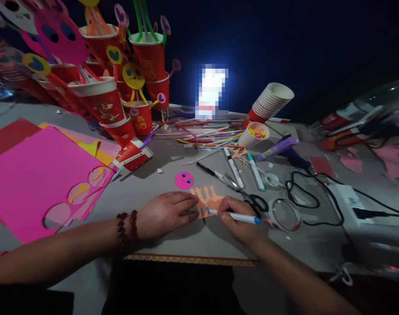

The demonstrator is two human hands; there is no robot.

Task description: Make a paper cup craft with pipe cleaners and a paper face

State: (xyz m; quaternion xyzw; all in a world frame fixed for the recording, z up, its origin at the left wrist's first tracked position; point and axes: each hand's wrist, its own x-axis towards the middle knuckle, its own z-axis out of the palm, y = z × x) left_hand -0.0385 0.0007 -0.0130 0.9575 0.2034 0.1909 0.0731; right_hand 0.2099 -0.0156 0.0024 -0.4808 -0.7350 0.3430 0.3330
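Observation:
My right hand (235, 216) grips a white marker with a blue end (247, 218). Its tip meets an orange paper cutout (215, 202) with cut-out shapes along its top, where small blue marks show. Flat on the table, fingers stretched out, my left hand (165, 213) rests on the cutout's left edge and holds nothing. Just above it lies a pink paper disc with a drawn face (184, 180). Black-handled scissors (258, 202) lie beyond my right hand, beside a black pen (210, 169), a white marker with a black cap (234, 166) and a teal-capped marker (256, 171).
Pink paper sheets (38, 179) cover the left side. Red paper cups (103, 105) with paper faces stand behind them. A leaning cup stack (268, 105), pipe cleaners (206, 133), a tape roll (285, 214), a glue gun (291, 155) and a black cord (337, 210) occupy the back and right.

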